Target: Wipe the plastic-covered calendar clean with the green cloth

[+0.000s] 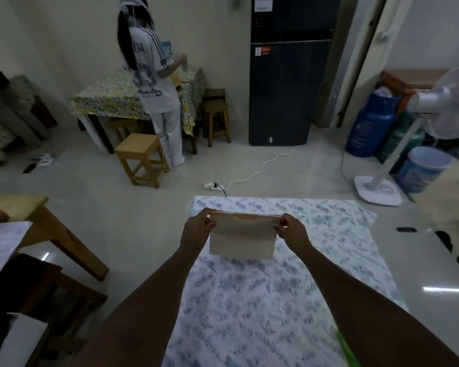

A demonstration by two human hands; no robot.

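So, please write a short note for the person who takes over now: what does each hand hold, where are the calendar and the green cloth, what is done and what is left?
Left hand: pinching the calendar's top left corner.
Right hand: pinching its top right corner.
Calendar: held up by both hands over the floral sheet on the floor, spiral edge on top, plain back toward the camera.
Green cloth: only a strip shows, beside the right forearm on the sheet, in neither hand.
Done: calendar picked up. No wiping can be seen.
Left: free one hand, take the cloth, wipe the plastic cover.
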